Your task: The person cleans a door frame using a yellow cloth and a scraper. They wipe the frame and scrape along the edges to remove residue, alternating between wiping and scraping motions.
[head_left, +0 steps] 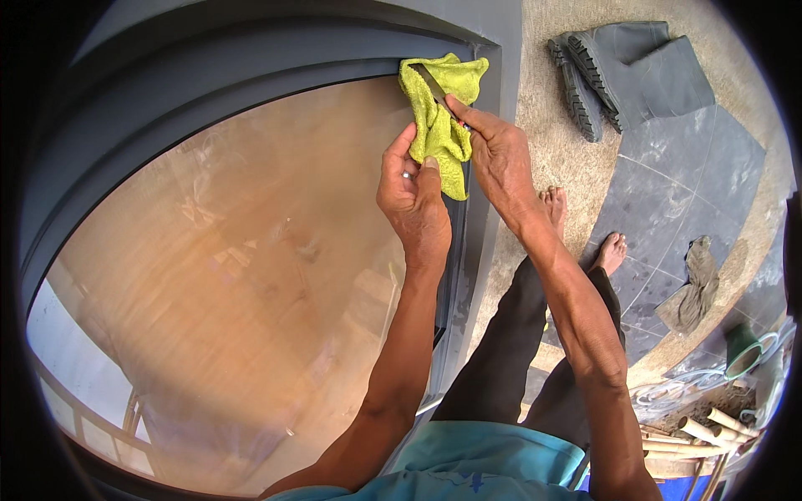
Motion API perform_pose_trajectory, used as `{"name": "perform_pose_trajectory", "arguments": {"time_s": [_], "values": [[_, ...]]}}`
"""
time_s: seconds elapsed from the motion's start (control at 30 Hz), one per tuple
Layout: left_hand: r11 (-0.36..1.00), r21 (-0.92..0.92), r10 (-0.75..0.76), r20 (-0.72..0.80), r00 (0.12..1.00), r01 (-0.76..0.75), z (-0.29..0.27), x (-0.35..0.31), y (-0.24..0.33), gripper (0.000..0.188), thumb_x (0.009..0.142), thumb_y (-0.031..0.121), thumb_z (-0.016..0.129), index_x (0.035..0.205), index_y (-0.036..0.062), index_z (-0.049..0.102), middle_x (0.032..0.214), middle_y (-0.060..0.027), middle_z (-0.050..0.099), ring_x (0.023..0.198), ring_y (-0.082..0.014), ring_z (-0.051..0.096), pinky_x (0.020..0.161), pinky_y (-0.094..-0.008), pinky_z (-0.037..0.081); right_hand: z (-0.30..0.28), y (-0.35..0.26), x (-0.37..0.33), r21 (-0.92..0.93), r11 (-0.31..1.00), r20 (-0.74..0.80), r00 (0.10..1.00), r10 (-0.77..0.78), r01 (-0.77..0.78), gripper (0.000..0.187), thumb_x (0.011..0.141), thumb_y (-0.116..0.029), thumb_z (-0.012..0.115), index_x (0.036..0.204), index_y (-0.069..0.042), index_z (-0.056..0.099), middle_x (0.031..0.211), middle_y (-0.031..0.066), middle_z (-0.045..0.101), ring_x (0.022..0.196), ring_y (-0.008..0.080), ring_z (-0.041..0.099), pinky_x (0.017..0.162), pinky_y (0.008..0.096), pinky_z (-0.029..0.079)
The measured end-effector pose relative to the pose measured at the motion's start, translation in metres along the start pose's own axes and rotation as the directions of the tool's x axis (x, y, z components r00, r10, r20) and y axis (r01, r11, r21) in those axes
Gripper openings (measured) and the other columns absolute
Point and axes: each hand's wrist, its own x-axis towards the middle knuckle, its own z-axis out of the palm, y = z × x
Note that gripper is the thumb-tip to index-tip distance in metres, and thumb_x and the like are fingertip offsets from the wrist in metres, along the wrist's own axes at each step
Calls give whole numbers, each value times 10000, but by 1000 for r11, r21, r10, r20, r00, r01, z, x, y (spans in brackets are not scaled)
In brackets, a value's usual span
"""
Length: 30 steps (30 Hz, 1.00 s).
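A yellow-green cloth (443, 138) lies bunched at the upper corner of a dark grey window frame (251, 63). My left hand (415, 196) is closed on the cloth's lower left side, thumb in front. My right hand (499, 154) grips a knife (432, 85) with a narrow dark blade, thumb along it; most of its handle is hidden in the fingers. The blade lies against the cloth and points up and left toward the corner. Below the frame's bar spreads a large glass pane (251, 275) with brownish reflections.
To the right, dark rubber boots (635, 75) lie on their sides by grey floor tiles (668, 184). A crumpled grey-brown cloth (695, 288) rests on the tiles. At the lower right are a green container (742, 351), a pale hose (681, 388) and several bamboo poles (702, 438). My bare feet stand beside the frame.
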Motion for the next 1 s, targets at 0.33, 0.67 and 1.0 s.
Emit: {"name": "perform_pose_trajectory", "arguments": {"time_s": [0.33,0.67,1.0], "values": [[989,-99,99,-88,991,-108,-35,-23,80,421,961,-69,537,1382,-72,519,1311,-170,603,1207,-200,611,1047,-361,495,-8,-120,-21,70,998,87,996,-6,0,445,902,27,583,1315,-93,695,790,184,623,712,340,632,683,449,491],[938,-222,222,-211,952,-268,-79,-46,140,457,969,-50,526,1414,-106,439,1357,-198,580,1250,-254,605,1070,-377,490,2,-202,-36,-6,971,85,968,-238,239,552,822,-12,713,1360,-124,658,755,102,557,604,269,598,538,400,496],[921,-237,255,-228,940,-308,-94,-43,172,485,946,-67,532,1422,-100,447,1323,-216,600,1245,-252,609,1066,-401,505,18,-214,-34,-31,941,13,941,-337,337,531,916,3,642,1389,-238,661,762,81,542,629,239,562,591,358,487]]}}
